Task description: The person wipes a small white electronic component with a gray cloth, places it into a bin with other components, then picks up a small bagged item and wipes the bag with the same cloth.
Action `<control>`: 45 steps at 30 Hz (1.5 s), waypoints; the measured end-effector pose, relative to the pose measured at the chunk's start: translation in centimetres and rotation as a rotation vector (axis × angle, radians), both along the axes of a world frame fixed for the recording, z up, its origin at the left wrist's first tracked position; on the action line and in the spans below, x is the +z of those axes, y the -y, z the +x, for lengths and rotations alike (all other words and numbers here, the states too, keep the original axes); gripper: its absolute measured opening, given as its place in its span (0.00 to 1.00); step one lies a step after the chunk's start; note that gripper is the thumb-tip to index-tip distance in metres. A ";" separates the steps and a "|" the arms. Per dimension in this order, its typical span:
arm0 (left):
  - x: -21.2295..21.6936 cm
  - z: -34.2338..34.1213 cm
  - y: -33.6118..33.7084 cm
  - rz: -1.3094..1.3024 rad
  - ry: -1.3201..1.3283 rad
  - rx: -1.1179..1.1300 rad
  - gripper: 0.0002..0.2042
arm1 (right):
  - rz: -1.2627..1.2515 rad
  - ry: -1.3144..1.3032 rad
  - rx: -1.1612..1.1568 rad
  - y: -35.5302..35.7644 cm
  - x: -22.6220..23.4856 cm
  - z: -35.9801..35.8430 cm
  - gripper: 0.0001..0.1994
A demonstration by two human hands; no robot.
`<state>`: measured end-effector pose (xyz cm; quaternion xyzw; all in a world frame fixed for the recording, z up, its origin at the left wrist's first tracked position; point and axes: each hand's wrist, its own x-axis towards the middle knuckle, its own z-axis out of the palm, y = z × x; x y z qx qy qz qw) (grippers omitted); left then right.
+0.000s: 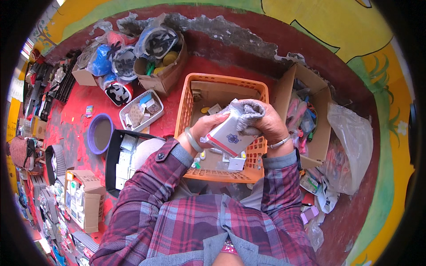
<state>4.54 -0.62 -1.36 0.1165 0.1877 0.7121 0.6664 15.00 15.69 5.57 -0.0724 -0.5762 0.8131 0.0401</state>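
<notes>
My left hand [204,128] grips a small white box [230,135] with a dark blue emblem and a reddish stripe along one edge. A grey knitted cloth [249,113] is bunched in my right hand [272,125] and lies against the box's upper end. Both hands are over an orange plastic basket [225,79]. Inside the basket are a small white box [237,163], a yellow item [205,110] and several other little pieces. My right fingers are partly hidden by the cloth.
To the right stands an open cardboard box [321,146] of colourful goods, beside a clear plastic bag [353,142]. Left are a white basket [156,119], a purple basin [111,122] and a black case [111,173]. A carton [171,75] with helmets stands behind.
</notes>
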 end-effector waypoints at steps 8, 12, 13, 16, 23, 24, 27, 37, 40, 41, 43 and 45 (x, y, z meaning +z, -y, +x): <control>0.2 -0.2 0.1 -0.035 -0.059 -0.022 0.24 | 0.096 -0.206 -0.312 1.3 -1.1 0.3 0.07; 0.4 -0.4 0.1 -0.031 0.005 -0.067 0.23 | 0.416 -0.280 -0.479 2.5 -1.4 -0.1 0.06; 0.3 -0.4 0.2 -0.036 0.012 -0.066 0.23 | 0.546 -0.301 -0.513 2.6 -1.5 -0.1 0.07; 0.7 -0.2 0.6 -0.045 0.019 -0.078 0.23 | 0.861 -0.368 -0.609 3.2 -1.2 -0.2 0.08; 2.0 0.0 1.4 -0.097 -0.033 -0.093 0.26 | 0.793 -0.296 -0.678 3.4 -1.7 -0.4 0.05; 1.9 0.0 1.4 -0.100 -0.031 -0.089 0.26 | 0.713 -0.275 -0.669 3.3 -1.9 -0.5 0.05; 1.1 -0.3 1.5 -0.061 -0.001 -0.137 0.25 | 0.472 -0.229 -0.654 2.9 -1.8 -0.9 0.06; 2.1 -0.2 2.4 -0.030 -0.025 -0.066 0.22 | -0.512 -0.348 -0.192 -2.0 -0.9 1.6 0.23; 0.9 -0.5 2.2 -0.095 -0.004 -0.082 0.21 | -0.464 -0.183 -0.117 -2.2 -3.1 1.3 0.27; 0.5 -0.5 2.1 -0.139 0.004 -0.084 0.20 | -0.316 -0.120 -0.036 -1.6 -2.5 0.9 0.26; 0.7 -0.3 1.8 -0.131 -0.022 -0.099 0.20 | -0.080 -0.007 0.051 0.1 -1.0 0.3 0.25; 2.0 0.2 1.7 -0.145 -0.038 -0.075 0.18 | 0.050 0.019 0.020 1.1 -1.2 0.2 0.21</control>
